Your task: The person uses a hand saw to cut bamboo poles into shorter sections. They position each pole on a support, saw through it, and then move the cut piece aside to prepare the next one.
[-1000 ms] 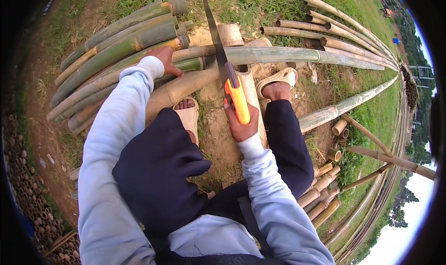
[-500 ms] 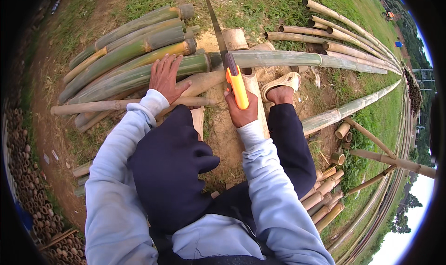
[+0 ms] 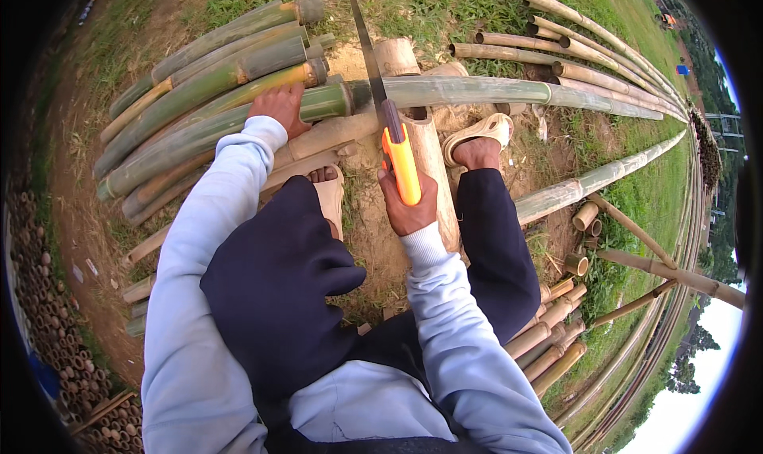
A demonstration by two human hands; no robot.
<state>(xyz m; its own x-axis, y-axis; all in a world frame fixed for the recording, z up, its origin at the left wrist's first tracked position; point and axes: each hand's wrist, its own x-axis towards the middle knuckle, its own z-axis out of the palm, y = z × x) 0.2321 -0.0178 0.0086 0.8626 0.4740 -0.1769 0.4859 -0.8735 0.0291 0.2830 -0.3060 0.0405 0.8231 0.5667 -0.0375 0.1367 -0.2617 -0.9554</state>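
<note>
My right hand (image 3: 413,205) is closed round the orange-and-black handle of a handsaw (image 3: 406,168). Its long, narrow blade points away from me and crosses over a thick green bamboo pole (image 3: 469,92) lying left to right. Left of the blade, my left hand (image 3: 280,108) grips this pole, fingers curled over its far side; the fingertips are hidden. Under the pole, close to the blade, lies a pale bamboo log (image 3: 433,160) running toward me. A thinner bamboo pole (image 3: 274,185) slants beneath my left forearm, near my sandalled foot (image 3: 327,192).
Several thick green bamboo lengths (image 3: 238,68) lie side by side at the far left. Long dry poles (image 3: 604,52) stretch off at the far right. Short cut pieces (image 3: 556,327) are piled near my right leg, and many stacked bamboo ends (image 3: 56,319) line the left edge.
My left hand has gone from lying spread on the pole to gripping it, a little farther away. The thinner pole's left end has swung toward me. The saw has shifted slightly left.
</note>
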